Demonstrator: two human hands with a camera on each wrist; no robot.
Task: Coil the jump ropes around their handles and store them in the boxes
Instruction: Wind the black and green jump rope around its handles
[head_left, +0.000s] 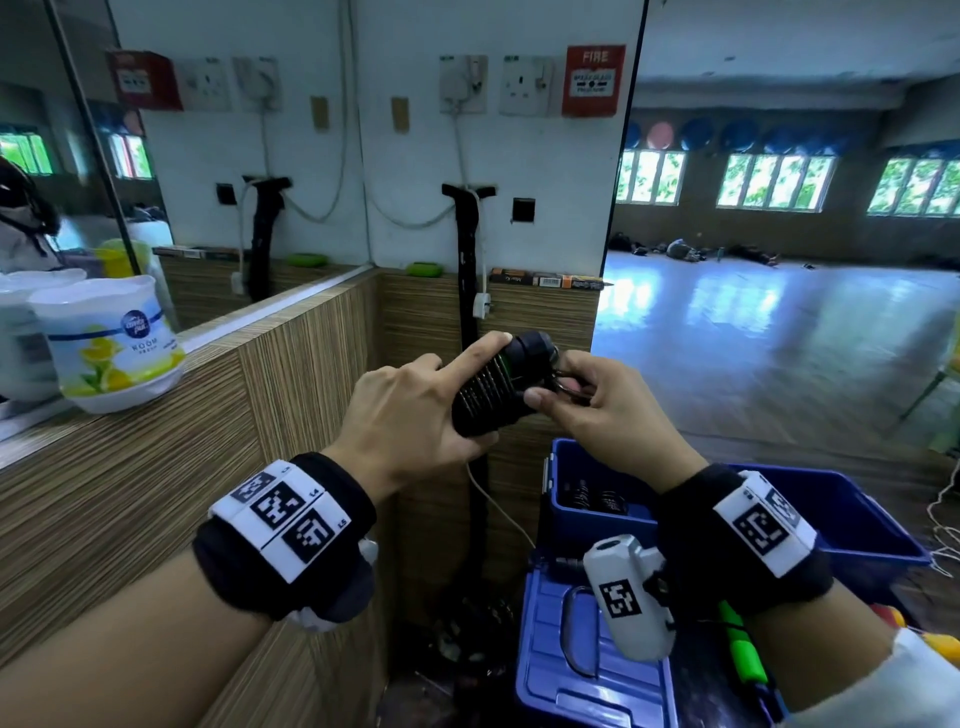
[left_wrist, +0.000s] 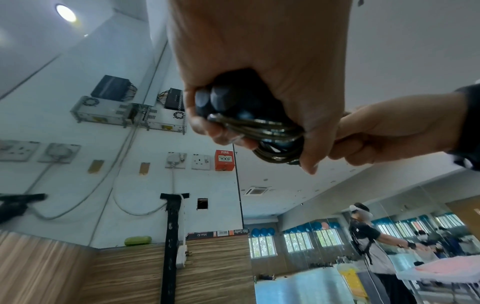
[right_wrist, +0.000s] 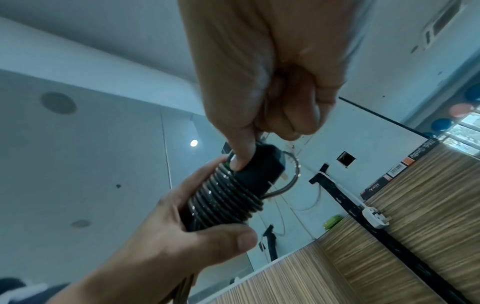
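Observation:
A black jump rope bundle (head_left: 496, 387), its rope wound in tight turns round the paired handles, is held at chest height. My left hand (head_left: 415, 410) grips the bundle (right_wrist: 226, 197) from the left, index finger along its top. My right hand (head_left: 597, 402) pinches the last loose loop of rope (head_left: 563, 382) at the handles' end; its thumb presses on the bundle (left_wrist: 249, 123). The loose loop (right_wrist: 292, 176) curves out past the handle caps. Below, an open blue box (head_left: 878, 530) holds other coiled ropes (head_left: 597, 501).
A blue lid (head_left: 587, 660) lies in front of the box. A wood-panelled ledge (head_left: 156, 467) runs on the left with an air freshener tub (head_left: 111, 343). A green handle (head_left: 743, 649) shows at lower right. Mirror walls and a black strap (head_left: 467, 291) stand ahead.

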